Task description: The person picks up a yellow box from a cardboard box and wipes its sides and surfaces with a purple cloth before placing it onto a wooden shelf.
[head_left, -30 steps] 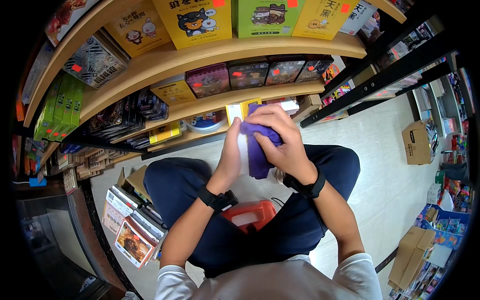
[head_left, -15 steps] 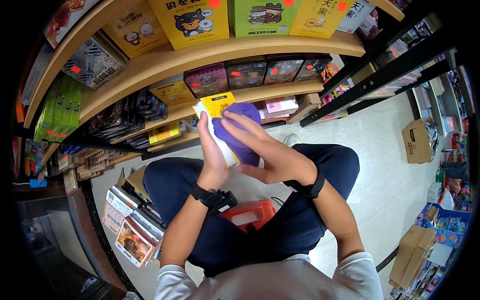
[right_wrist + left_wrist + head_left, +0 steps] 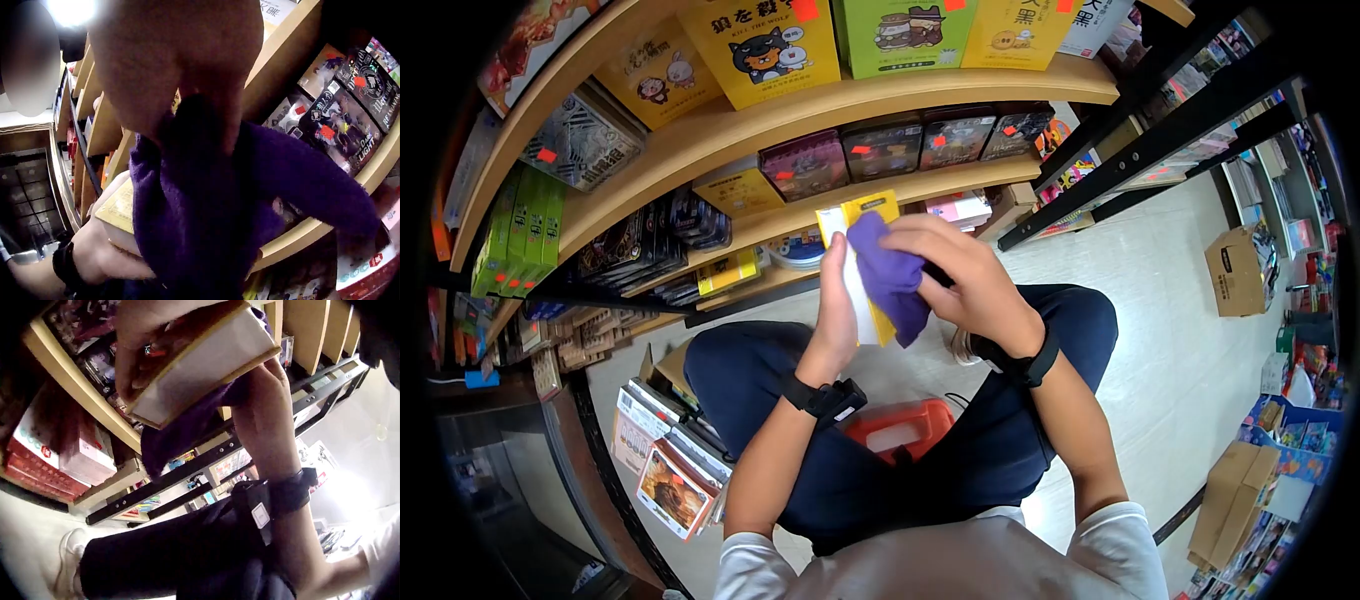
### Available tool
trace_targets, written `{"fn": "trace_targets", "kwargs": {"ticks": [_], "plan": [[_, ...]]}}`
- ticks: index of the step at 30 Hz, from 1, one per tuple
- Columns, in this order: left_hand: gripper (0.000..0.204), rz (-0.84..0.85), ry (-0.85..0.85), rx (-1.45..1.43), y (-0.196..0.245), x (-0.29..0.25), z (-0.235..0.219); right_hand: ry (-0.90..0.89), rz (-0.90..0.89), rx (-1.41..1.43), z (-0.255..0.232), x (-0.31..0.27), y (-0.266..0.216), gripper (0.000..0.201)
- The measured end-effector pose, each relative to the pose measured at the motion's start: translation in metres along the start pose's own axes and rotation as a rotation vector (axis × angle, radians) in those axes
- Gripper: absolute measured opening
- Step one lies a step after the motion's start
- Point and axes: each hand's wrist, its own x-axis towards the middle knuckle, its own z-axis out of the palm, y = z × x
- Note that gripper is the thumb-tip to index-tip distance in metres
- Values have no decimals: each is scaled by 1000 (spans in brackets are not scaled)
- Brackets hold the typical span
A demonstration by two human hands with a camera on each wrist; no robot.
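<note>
In the head view my left hand (image 3: 832, 315) holds a yellow box (image 3: 870, 207) with white sides, tilted in front of the lower shelf. Thumb and palm lie along its white left side. A crumpled purple cloth (image 3: 887, 265) covers much of the box's face, and my right hand (image 3: 975, 285) pinches it from the right side. The left wrist view shows a long white side of the box (image 3: 212, 365), with cloth hanging below it. Dark cloth folds (image 3: 194, 219) fill the middle of the right wrist view, under my right hand, and a yellow corner of the box shows beside them.
Wooden shelves (image 3: 900, 93) with boxed games stand right ahead. A black metal frame (image 3: 1135, 160) rises at the right. Between my legs is a red plastic object (image 3: 935, 425). Stacked flat boxes (image 3: 675, 490) stand by my left knee; cardboard boxes (image 3: 1238, 272) sit farther right.
The purple cloth moves over the box's face. My right hand's fingers spread flat on it half a second ago and now bunch it at the right. The box has shifted slightly right since then.
</note>
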Motion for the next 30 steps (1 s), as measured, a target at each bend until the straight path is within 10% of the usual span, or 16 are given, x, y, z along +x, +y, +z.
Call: {"fn": "trace_targets", "kwargs": {"ticks": [10, 19, 30], "plan": [[59, 8, -211, 352, -30, 10, -28, 207, 19, 52, 0, 3, -1, 47], [69, -1, 57, -224, 3, 5, -14, -162, -56, 157, 13, 1, -12, 56], [65, 57, 142, -321, 11, 4, -15, -139, -28, 242, 8, 0, -3, 42]]}}
